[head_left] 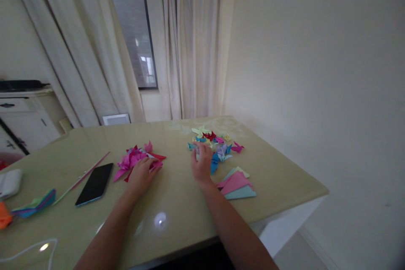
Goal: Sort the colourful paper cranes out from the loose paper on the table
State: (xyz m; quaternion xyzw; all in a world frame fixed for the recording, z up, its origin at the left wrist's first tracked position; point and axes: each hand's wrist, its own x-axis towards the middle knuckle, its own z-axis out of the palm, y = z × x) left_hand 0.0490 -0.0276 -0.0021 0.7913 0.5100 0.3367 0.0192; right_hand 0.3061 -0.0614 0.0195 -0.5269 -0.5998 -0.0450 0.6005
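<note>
My left hand (142, 174) rests on the near edge of a pile of pink and red folded paper pieces (134, 158) on the table, fingers curled over it. My right hand (201, 163) reaches into a scatter of small colourful origami pieces (218, 143), fingers bent around a light piece; what it grips is too small to name. A stack of pink, blue and yellow folded paper triangles (236, 183) lies just right of my right wrist.
A black phone (95, 183) and a thin pink stick (82, 175) lie left of the pink pile. More folded paper (33, 206), an orange thing (4, 215) and a white object (9, 182) sit at the far left. The table edge (284, 209) runs near right. Curtains hang behind.
</note>
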